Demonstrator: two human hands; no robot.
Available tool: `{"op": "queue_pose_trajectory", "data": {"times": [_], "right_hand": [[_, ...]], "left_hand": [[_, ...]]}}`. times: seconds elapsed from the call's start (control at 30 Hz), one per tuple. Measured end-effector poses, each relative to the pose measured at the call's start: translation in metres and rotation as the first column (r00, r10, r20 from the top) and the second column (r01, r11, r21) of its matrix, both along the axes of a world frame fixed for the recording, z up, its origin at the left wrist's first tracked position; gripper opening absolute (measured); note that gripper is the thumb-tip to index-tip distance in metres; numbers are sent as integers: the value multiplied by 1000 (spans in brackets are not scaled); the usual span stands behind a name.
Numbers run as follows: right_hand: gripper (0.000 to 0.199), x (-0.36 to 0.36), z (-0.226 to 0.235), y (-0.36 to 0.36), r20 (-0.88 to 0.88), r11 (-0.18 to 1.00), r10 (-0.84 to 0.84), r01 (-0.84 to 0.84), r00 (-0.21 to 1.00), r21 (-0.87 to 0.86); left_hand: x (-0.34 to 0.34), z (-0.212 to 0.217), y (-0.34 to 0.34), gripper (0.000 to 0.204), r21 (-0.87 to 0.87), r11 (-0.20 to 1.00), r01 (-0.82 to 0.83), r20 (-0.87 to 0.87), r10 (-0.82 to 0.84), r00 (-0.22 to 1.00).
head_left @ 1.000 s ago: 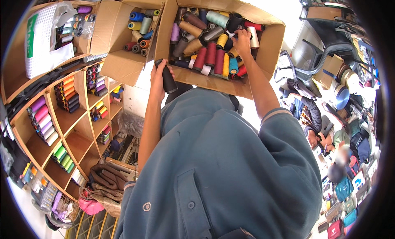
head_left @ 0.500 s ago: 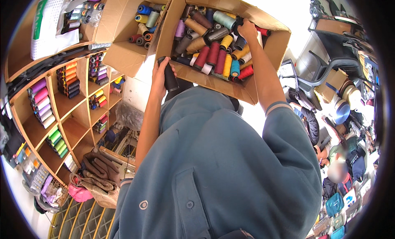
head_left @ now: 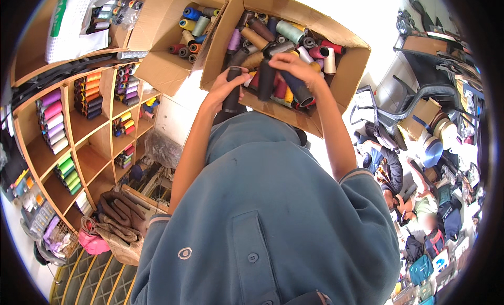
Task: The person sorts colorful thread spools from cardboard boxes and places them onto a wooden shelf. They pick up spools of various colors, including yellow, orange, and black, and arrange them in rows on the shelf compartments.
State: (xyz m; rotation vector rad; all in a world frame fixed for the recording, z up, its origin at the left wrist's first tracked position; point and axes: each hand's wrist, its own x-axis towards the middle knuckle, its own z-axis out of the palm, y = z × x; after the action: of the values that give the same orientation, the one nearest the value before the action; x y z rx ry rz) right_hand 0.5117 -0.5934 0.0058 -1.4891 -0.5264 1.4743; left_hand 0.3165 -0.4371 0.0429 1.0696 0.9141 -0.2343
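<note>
My left hand (head_left: 219,90) is closed round a black thread spool (head_left: 231,101), held upright at the near left edge of the cardboard box (head_left: 346,76). Over the box's near side, my right hand (head_left: 300,69) grips two dark thread spools. One is a black spool (head_left: 266,83), close beside the left hand's spool without clearly touching it. The other, a navy spool (head_left: 297,89), tilts toward the near right with its hollow end showing. Beneath and beyond the hands lie many loose spools, among them a pale green spool (head_left: 290,32) and a white spool (head_left: 329,60). The right fingertips are partly hidden.
A second open carton (head_left: 157,74) with spools adjoins the box's left side. Wooden shelves (head_left: 94,158) at left hold rows of coloured spools. A dark chair (head_left: 420,97) stands at right, with bags and other people beyond it. Brown cloth (head_left: 123,213) lies at lower left.
My right hand has come out of the box's far right part toward me, now with two dark spools. My left hand has shifted slightly right, its black spool now more upright.
</note>
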Motion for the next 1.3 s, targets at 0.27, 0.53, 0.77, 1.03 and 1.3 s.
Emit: {"op": "queue_pose_trajectory", "data": {"times": [0.27,0.53,0.77,1.03,1.3], "right_hand": [[20,-52,4,38,-329,977,12,60,944,206],[23,-79,-8,53,-49,938,-263,268,963,220],[30,-116,-13,72,85,867,-467,437,880,239],[26,-61,-68,87,628,958,-288,208,723,200],[31,-46,-157,84,863,976,191,-187,467,-115]], "left_hand": [[-26,-9,3,46,-149,984,-96,82,109,991],[-63,-26,0,59,-495,829,-260,212,405,890],[-60,-39,-2,60,-542,805,-243,106,352,930],[-55,-23,18,71,-582,812,-42,308,267,913],[-68,-10,54,80,-493,868,53,354,145,924]]}}
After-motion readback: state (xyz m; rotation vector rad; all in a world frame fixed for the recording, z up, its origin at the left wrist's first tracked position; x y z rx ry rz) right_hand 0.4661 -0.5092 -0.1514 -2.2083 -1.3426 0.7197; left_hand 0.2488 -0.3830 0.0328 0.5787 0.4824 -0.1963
